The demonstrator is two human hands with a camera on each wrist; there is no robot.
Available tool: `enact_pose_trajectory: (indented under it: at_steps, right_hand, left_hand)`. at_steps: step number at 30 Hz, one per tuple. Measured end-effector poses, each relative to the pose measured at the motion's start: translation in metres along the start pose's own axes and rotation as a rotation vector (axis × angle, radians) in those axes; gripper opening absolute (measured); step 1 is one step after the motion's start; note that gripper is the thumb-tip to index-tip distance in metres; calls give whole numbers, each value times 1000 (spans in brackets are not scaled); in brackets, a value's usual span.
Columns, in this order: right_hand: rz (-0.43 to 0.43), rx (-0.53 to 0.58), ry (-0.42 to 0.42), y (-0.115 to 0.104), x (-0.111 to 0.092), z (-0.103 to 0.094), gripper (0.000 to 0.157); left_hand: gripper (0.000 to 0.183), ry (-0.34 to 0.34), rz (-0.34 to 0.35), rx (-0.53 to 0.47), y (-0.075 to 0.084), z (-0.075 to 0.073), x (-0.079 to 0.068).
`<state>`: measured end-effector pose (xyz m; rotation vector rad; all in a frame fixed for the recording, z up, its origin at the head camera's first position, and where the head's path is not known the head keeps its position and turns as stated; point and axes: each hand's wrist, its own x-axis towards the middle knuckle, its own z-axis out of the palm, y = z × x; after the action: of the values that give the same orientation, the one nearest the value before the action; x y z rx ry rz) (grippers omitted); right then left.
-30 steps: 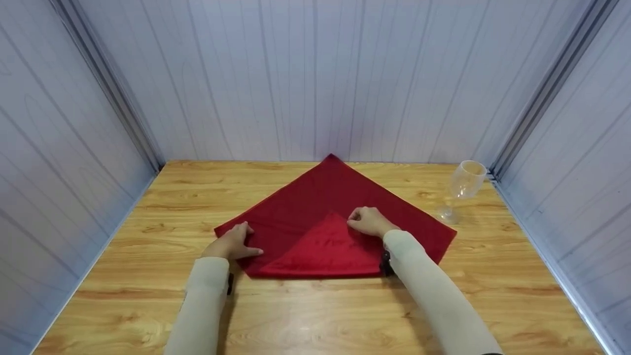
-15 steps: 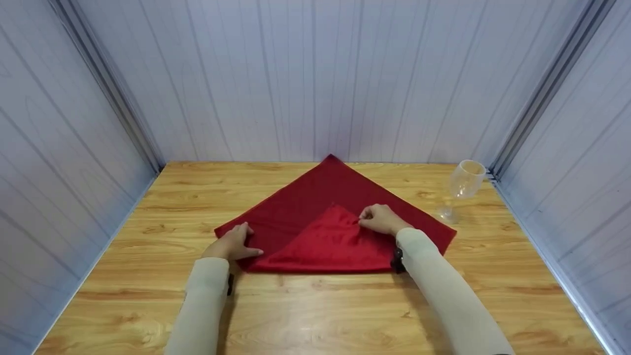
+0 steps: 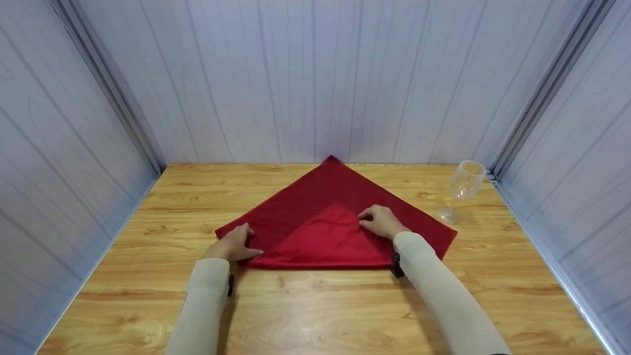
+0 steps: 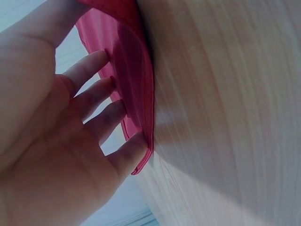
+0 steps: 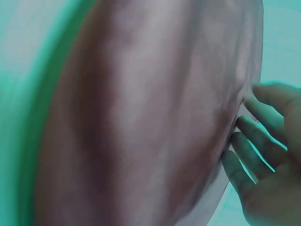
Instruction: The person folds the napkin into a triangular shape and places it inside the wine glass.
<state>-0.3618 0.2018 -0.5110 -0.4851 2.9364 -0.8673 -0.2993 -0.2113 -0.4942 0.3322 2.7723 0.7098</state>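
Observation:
A red cloth napkin (image 3: 315, 190) lies as a diamond on the wooden table, its near corner folded up into a brighter, slightly wrinkled flap (image 3: 320, 239). My left hand (image 3: 234, 245) rests on the napkin's left corner, thumb and fingers spread. In the left wrist view, its fingertips touch the red cloth (image 4: 127, 61) near the hemmed edge. On the flap's right slanting edge, my right hand (image 3: 382, 221) pinches the cloth between thumb and index finger. The right wrist view shows the cloth (image 5: 155, 117) close up and blurred, with the other fingers along its edge.
A clear wine glass (image 3: 466, 182) stands upright at the back right of the wooden table (image 3: 305, 315), beyond the napkin's right corner. Pale panel walls (image 3: 315, 84) close off the back and both sides. The napkin's far corner reaches the back wall.
The flap's tip has moved farther up the napkin, and the near fold line has shifted away from me. My right hand has slid slightly right with the cloth. My left hand stays put.

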Motion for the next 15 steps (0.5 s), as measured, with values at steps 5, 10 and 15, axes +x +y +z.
enact_pose_trajectory:
  at_steps: [5,10,15]
  right_hand:
    - [-50,-72,-79,2,0,-3,31]
    - [-71,-106,-132,1,-5,-7,38]
    - [-72,-119,-168,0,-11,-10,40]
  left_hand:
    - [56,2,-10,-10,0,-1,0]
    - [55,2,0,-10,1,-1,0]
    - [54,-10,-8,-15,3,-1,-1]
